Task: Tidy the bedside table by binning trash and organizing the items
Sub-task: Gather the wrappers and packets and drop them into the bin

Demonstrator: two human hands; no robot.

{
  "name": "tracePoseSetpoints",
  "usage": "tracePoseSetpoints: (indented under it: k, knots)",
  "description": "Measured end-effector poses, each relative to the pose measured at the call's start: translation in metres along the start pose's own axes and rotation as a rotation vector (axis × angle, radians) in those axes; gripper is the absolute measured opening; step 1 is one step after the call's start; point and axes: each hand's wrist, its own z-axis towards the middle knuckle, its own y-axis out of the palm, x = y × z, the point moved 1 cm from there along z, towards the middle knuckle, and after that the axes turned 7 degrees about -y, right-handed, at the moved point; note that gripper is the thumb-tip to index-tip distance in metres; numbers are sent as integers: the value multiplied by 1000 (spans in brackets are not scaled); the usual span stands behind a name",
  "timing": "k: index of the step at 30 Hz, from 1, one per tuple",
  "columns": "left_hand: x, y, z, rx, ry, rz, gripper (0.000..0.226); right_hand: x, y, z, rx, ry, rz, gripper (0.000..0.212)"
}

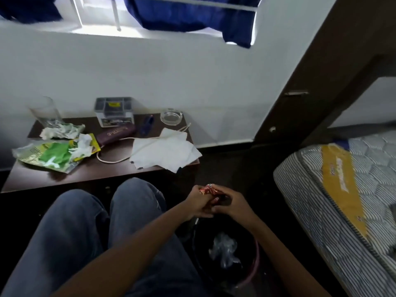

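Both my hands meet above a black-lined bin (255, 262) on the floor to the right of my knees. My left hand (198, 203) and my right hand (232, 203) both grip a crumpled red wrapper (211, 190). Clear plastic trash lies inside the bin. The dark bedside table (102, 172) stands ahead on the left. On it lie a green snack packet (53, 156), crumpled paper and wrapper (62, 130), white tissues (165, 150), a maroon case (115, 133), a white cord (111, 160), a blue pen (146, 124), a drinking glass (45, 111), a glass ashtray (171, 116) and a grey organizer box (114, 111).
A mattress (342, 200) with a yellow label fills the right side. A dark wardrobe (304, 82) stands behind it. A white wall and a window with blue curtains (188, 16) lie beyond the table. My jeans-clad knees (85, 221) sit in front of the table.
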Motion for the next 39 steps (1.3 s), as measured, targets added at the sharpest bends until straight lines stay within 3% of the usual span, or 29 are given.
tracePoseSetpoints:
  k: [3,5,7,10,12,16,20,23,28,31,35,38,39]
  knots:
    - [-11,11,-1,-240,-238,-34,40,26,2,-11,114,-9,-87,51]
    - [-17,11,-1,-332,-317,75,46,47,3,-17,158,56,-72,41]
    - [-21,11,1,-300,-309,237,56,66,7,-21,188,138,-29,37]
    - [-24,7,5,-140,-214,354,37,96,12,-25,236,239,-75,31]
    - [-26,0,9,-110,-201,319,36,113,16,-28,265,307,-159,27]
    - [-30,-10,13,-59,-180,285,27,148,28,-28,93,484,-348,23]
    - [-33,-17,15,-1,-164,222,14,162,42,-22,-165,601,-526,64]
    - [-33,-20,16,18,-172,210,16,155,46,-21,-245,649,-587,82]
    - [-34,-18,17,18,-164,201,16,163,43,-25,-222,692,-572,104]
    - [-34,-16,19,15,-159,195,13,165,39,-28,-189,686,-540,105]
    - [-31,-15,19,12,-161,159,12,163,34,-24,-163,664,-531,82]
    - [-28,-16,20,26,-152,163,17,155,32,-11,-26,603,-375,13]
    - [-26,-16,20,28,-150,164,19,149,31,-6,39,594,-298,15]
